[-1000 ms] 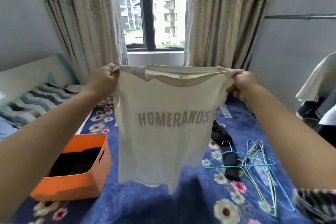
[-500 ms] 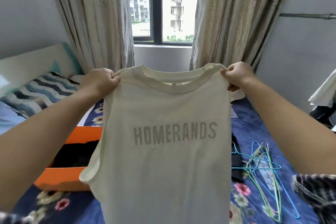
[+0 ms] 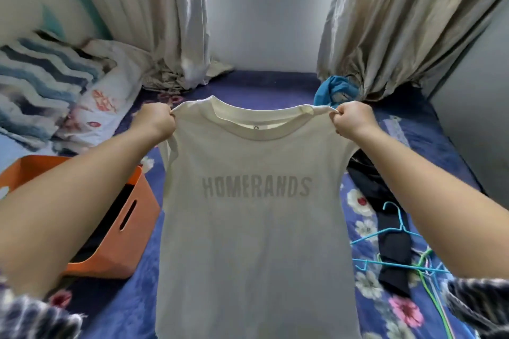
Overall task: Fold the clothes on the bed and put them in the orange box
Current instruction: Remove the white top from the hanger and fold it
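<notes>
Holding the cream shirt (image 3: 253, 215) spread above the bed (image 3: 275, 85), left hand (image 3: 154, 121) and right hand (image 3: 354, 120) each pinch one shoulder. Folding is not yet begun. The orange box (image 3: 137, 217), at the bed's left edge, already contains dark clothing; a dark garment (image 3: 385, 228) remains near the right edge. Print reads "HOMERANDS".

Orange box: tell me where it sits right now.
In the head view the orange box sits on the bed at the left, under the left forearm, beside the held white T-shirt.
</notes>
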{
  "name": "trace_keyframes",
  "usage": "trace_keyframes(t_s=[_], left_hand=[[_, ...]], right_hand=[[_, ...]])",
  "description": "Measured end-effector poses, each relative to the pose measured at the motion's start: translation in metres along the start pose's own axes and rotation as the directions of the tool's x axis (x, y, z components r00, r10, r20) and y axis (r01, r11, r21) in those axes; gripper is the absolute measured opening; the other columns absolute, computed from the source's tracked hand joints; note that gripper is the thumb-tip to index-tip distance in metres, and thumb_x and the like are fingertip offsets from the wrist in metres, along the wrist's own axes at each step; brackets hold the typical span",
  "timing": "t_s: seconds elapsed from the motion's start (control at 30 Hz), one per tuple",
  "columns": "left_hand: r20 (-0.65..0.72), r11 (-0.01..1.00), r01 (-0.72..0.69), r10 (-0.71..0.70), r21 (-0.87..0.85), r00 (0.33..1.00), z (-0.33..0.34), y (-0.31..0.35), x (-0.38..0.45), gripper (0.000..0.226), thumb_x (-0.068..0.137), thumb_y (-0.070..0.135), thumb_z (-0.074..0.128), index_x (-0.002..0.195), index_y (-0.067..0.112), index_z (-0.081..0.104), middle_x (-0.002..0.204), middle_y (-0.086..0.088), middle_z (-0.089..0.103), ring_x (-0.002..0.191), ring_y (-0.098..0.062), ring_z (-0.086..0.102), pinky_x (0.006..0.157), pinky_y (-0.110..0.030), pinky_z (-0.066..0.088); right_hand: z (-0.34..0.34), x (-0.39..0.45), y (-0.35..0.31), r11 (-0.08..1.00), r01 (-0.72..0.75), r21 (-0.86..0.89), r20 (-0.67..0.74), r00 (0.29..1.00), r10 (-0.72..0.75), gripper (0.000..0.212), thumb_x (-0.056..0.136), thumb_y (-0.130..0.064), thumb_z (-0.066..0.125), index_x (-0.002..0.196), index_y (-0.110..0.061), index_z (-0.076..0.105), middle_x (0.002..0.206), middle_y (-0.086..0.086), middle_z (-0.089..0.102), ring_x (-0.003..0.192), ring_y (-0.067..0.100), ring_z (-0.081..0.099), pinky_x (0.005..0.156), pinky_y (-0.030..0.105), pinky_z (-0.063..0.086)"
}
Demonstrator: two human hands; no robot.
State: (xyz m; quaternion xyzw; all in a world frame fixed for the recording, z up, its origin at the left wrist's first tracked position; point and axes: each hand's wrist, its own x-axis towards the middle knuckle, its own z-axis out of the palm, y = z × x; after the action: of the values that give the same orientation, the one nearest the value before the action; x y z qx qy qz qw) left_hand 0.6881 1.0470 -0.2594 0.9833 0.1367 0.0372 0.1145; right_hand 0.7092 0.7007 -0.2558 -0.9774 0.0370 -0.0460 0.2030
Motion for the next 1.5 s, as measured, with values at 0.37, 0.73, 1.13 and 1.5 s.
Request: trace_keyframes(t_s=[0.37, 0.73, 1.13, 1.5], left_hand=[[-0.042, 0.998, 0.021, -0.023, -0.059, 0.999, 0.134, 0.007, 0.146, 0.025, 0.094, 0.009, 0.035, 0.070, 0.004, 0.042, 0.094, -0.029, 0.054, 0.084, -0.036, 0.048, 0.062, -0.035, 0.027], [0.197, 0.967, 0.041, 0.009, -0.250, 0.980, 0.251, 0.014, 0.260, 0.062, 0.088, 0.020, 0.054, 0.142, 0.014, 0.024, 0.140, -0.019, 0.030, 0.125, -0.034, 0.038, 0.097, -0.037, 0.035], [0.417, 0.992, 0.055, -0.098, 0.115, 0.903, 0.429, -0.067, 0.114, 0.050, 0.096, 0.036, 0.036, 0.143, 0.025, 0.023, 0.155, -0.011, -0.002, 0.143, -0.022, -0.008, 0.110, -0.049, 0.014], [0.270, 0.984, 0.129, -0.159, 0.126, 0.950, 0.436, -0.105, 0.019, 0.060, 0.095, 0.046, 0.036, 0.148, 0.027, 0.017, 0.155, -0.017, -0.003, 0.143, -0.031, -0.002, 0.110, -0.044, 0.007]], right_hand=[[0.132, 0.136, 0.029, 0.993, -0.114, 0.014, -0.097, 0.989, 0.115, 0.041, 0.097, -0.015, 0.037, 0.056, -0.009, 0.034, 0.101, 0.029, 0.060, 0.097, 0.039, 0.051, 0.057, 0.030, 0.010], [0.255, 0.242, 0.043, 0.991, -0.129, 0.021, 0.221, 0.968, 0.121, 0.064, 0.088, -0.008, 0.046, 0.145, -0.006, 0.018, 0.148, 0.015, 0.028, 0.135, 0.028, 0.030, 0.102, 0.028, 0.026], [0.413, 0.104, 0.164, 0.934, -0.050, -0.354, 0.445, 0.869, 0.215, 0.052, 0.096, -0.027, 0.038, 0.144, -0.011, 0.025, 0.154, 0.013, 0.013, 0.142, 0.027, 0.011, 0.115, 0.038, 0.013], [0.410, -0.006, 0.181, 0.900, -0.079, -0.429, 0.385, 0.885, 0.262, 0.054, 0.100, -0.030, 0.024, 0.149, -0.014, 0.009, 0.157, 0.007, -0.001, 0.144, 0.026, 0.000, 0.115, 0.041, 0.003]])
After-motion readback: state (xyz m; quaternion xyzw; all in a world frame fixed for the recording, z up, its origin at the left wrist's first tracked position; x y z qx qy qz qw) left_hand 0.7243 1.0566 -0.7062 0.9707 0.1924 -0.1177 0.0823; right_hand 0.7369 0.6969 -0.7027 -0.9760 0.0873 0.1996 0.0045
